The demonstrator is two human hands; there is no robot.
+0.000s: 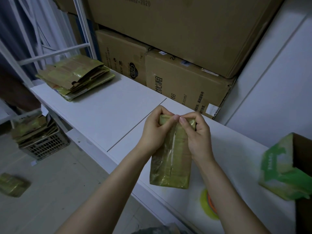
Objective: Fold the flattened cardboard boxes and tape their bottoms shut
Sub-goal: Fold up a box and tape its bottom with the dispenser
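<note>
I hold a small green-and-brown cardboard box (170,162) above the white table (108,112), its bottom facing me with a strip of clear tape along the middle seam. My left hand (153,130) grips the far left end, thumb pressing on top. My right hand (195,132) grips the far right end, thumb pressing beside the left thumb. A stack of flattened boxes (76,76) lies at the table's far left. A tape roll (209,205), yellow-green with an orange core, lies on the table under my right forearm.
Big brown cartons (184,85) are stacked at the back of the table. An open green box (287,168) stands at the right edge. On the floor at left, a crate (43,146) holds more flattened boxes, and one small box (11,184) lies alone.
</note>
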